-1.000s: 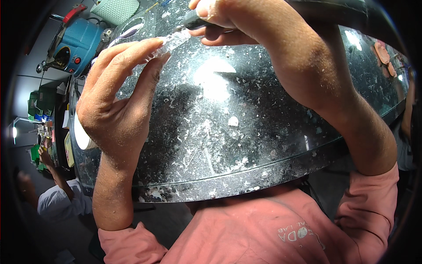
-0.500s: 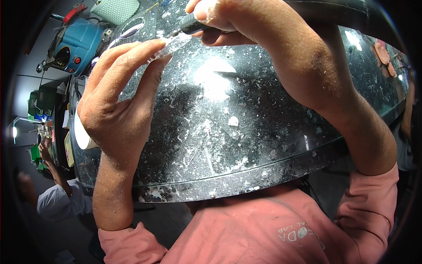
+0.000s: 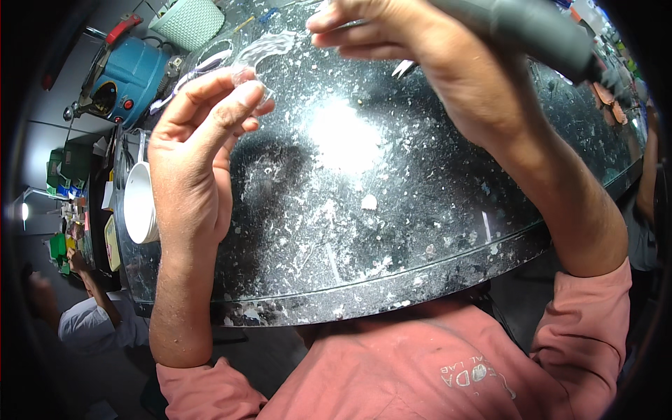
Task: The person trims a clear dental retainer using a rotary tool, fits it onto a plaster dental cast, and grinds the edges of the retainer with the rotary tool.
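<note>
My left hand (image 3: 199, 133) pinches a small clear plastic piece (image 3: 246, 74) between thumb and fingers, above the dark speckled worktop. A curved clear plastic strip (image 3: 269, 45) lies just beyond those fingertips. My right hand (image 3: 392, 35) is raised at the top edge, its lower fingers stretched out. A thick grey rotary handpiece (image 3: 514, 28) slants over the right wrist, blurred. Its front end runs out of the picture, so the grip on it is partly hidden. Beneath the right hand a small pointed pale thing (image 3: 403, 68) shows on the worktop.
A white cup-like container (image 3: 142, 206) stands left of my left wrist. Farther back are a blue machine with a red handle (image 3: 129, 73) and a pale woven basket (image 3: 187, 24). White scraps litter the worktop (image 3: 308, 245). Another person's arm (image 3: 98, 294) shows at far left.
My right hand has drawn the handpiece away from the clear piece, swinging its body into view at upper right. The left hand has turned, still pinching the piece, and moved slightly nearer.
</note>
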Action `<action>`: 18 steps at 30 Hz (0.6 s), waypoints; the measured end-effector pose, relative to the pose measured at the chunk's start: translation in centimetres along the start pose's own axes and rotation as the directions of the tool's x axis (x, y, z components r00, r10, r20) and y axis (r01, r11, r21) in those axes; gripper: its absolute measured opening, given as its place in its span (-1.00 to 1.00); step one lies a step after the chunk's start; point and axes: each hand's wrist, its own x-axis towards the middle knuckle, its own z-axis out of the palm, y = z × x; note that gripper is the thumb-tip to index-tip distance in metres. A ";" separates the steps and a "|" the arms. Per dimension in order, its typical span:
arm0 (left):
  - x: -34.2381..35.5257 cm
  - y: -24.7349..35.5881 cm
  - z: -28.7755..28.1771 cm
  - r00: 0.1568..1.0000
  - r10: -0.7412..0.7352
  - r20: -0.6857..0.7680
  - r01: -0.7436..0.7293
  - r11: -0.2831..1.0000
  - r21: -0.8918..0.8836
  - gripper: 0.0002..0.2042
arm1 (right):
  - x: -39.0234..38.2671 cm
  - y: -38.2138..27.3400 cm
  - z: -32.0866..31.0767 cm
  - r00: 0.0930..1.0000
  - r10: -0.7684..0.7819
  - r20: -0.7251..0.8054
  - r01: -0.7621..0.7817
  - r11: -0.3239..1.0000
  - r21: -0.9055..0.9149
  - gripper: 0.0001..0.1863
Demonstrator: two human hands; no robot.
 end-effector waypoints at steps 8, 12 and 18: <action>-0.6 0.4 1.2 0.968 -0.167 0.188 0.179 0.983 -0.048 -0.75 | 0.3 1.1 -0.2 0.877 -0.383 0.291 0.469 0.814 -0.343 -0.77; -0.6 0.3 1.3 0.984 0.071 0.165 -0.104 0.974 0.201 -0.67 | -0.4 -0.6 1.3 0.980 -0.093 0.178 0.140 0.952 -0.273 -0.78; -0.3 -0.1 0.1 0.961 0.133 0.244 -0.146 0.988 0.038 -0.75 | -0.3 -1.5 1.6 0.982 -0.045 0.183 0.083 0.975 -0.205 -0.79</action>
